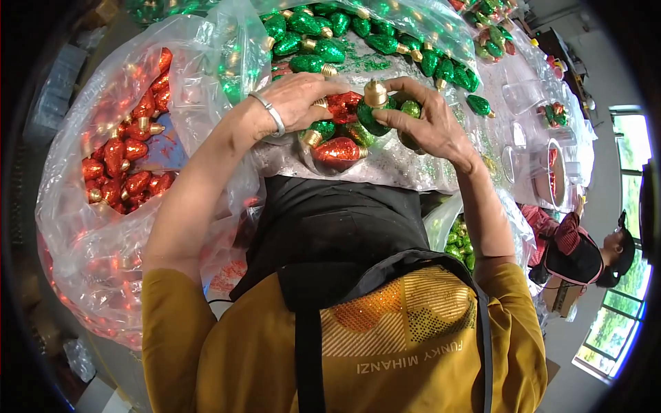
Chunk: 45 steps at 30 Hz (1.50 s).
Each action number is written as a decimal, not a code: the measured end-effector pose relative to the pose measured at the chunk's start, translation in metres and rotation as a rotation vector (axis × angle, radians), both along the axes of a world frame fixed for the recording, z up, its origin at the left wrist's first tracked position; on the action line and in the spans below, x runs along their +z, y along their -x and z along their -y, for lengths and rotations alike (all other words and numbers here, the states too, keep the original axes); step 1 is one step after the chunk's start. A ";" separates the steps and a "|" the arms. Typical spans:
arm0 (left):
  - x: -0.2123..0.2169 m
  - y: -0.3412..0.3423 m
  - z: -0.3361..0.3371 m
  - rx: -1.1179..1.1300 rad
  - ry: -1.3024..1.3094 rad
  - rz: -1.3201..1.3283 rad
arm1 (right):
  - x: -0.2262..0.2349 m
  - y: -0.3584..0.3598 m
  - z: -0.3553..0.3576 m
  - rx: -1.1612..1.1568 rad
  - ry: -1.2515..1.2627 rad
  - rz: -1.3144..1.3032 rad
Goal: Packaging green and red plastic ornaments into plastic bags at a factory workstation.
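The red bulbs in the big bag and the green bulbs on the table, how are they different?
The red bulbs are red and sit bunched inside a clear plastic bag. The green bulbs are green and lie spread loose on the table. Both are glittery, bulb-shaped ornaments with gold caps.

glittery bulb ornaments, glossy plastic bag

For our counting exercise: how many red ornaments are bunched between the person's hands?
2. The upper red ornament lies against the left hand; the lower red ornament sits at the bunch's bottom, below the green ornament in the right hand. Others may be hidden.
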<state>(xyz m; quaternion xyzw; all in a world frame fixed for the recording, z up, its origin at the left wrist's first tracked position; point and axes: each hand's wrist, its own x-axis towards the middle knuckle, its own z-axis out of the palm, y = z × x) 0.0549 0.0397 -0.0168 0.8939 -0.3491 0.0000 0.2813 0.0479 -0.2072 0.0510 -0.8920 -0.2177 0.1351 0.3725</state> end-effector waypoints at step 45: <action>0.003 0.018 0.012 0.132 0.070 -0.025 | -0.035 -0.015 -0.037 -0.095 -0.384 -0.037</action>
